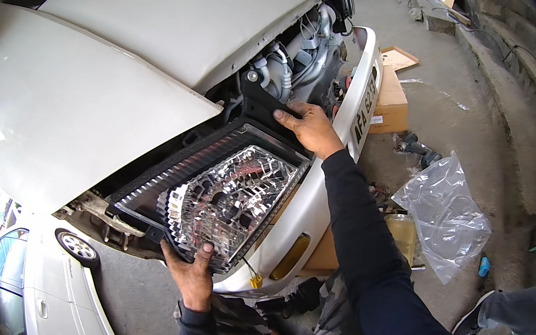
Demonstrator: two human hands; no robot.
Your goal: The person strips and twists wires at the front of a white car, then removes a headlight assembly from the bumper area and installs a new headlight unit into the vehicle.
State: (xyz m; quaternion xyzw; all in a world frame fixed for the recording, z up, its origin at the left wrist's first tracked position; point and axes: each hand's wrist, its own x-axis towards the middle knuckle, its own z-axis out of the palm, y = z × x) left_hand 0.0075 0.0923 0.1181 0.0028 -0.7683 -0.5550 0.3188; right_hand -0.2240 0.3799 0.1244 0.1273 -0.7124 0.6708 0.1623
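Observation:
A car headlight [229,193] with a clear faceted lens and black housing sits at the front corner of a white car, between the fender and the bumper [301,222]. My left hand [191,275] grips the lamp's lower outer corner, thumb on the lens edge and the other fingers mostly hidden beneath. Farther up, my right hand [312,129] holds the black bracket [264,104] at the inner end of the headlight, its thumb lying on top. A yellow connector [255,281] hangs on a wire below the bumper edge. Whether the housing is seated in its opening I cannot tell.
The raised hood [189,1] and fender [74,109] flank the engine bay [300,53]. Right of the bumper lie a cardboard box [390,103], a clear plastic bag [446,217] and a blue object [484,266]. Another person's leg [519,305] stands at right; a white car [54,281] is parked lower left.

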